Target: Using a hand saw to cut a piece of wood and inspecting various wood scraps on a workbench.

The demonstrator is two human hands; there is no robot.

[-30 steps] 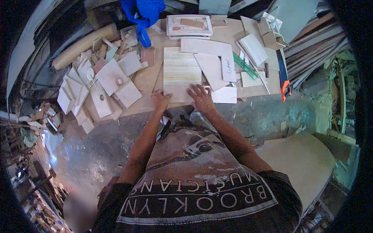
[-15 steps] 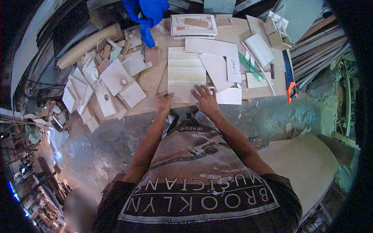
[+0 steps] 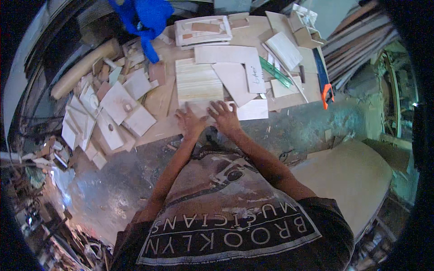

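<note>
My left hand lies with fingers apart on a plain board at the front edge of the worktable. Beside it, my right hand rests on that same board, fingers spread and slightly bent. Just beyond my fingers lies a pale striped wooden panel. To its right are an angled plywood piece, an L-shaped board with pencil marks and a white rectangular piece.
Wood offcuts heap at left beside a long roll. A blue cloth hangs behind. Right are green strips, an orange-handled saw and stacked planks. A large curved board sits low right.
My left hand has opened from a pinch at the board's left edge and moved right, flat onto it, closer to my right hand. The view has swung slightly.
</note>
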